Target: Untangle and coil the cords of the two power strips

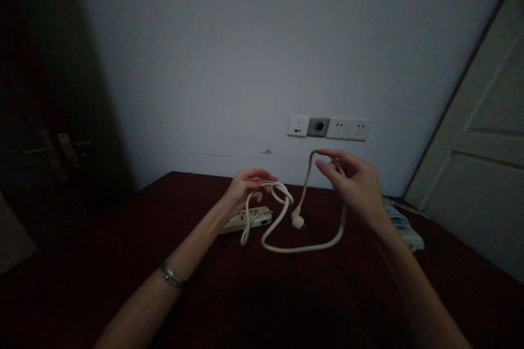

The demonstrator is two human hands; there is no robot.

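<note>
A white power cord (pixel 301 250) runs between my two hands in loose loops. My left hand (pixel 249 188) pinches the looped part of the cord, just above a white power strip (pixel 256 217) on the dark red table. Higher and to the right, my right hand (pixel 350 177) grips the cord near its free end, with thumb and forefinger bent around it. From there the cord drops to a white plug (pixel 298 219), which hangs between my hands. The wrist partly hides the power strip's left end.
On the white wall behind the table (pixel 196 196) is a row of socket plates (pixel 350 129). A striped plastic packet (pixel 404 226) lies on the table's right side. Doors stand at both sides, the left one with a metal handle (pixel 67 147).
</note>
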